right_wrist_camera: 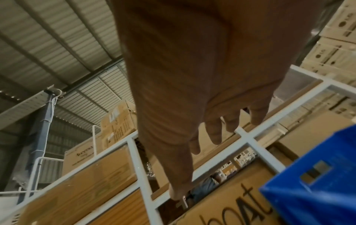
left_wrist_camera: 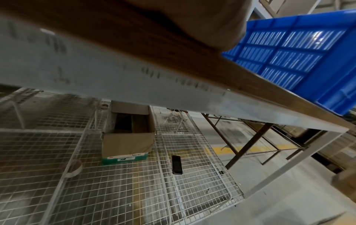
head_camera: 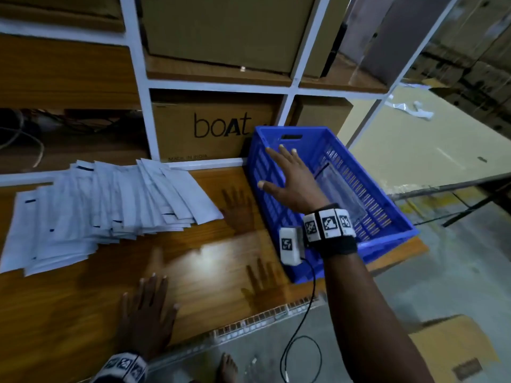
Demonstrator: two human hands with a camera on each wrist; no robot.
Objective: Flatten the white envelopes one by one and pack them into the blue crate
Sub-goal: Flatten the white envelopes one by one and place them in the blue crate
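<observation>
Low by the table (head_camera: 83, 313) edge, nearest of all, the left hand (head_camera: 146, 313) lies spread and flat on the wood, holding nothing. Envelopes (head_camera: 105, 205) lie in a big fanned pile at the far left, their long sides pointing away toward the shelf. Off to the right sits the crate (head_camera: 392, 225). Over its left wall floats the right hand (head_camera: 290, 181), fingers wide, empty. I think the left hand is nearer the pile, so it should reach next.

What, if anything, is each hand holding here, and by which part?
Nothing is held. The right hand is spread open above the crate; the left hand lies flat on the table, beside the envelopes.
</observation>
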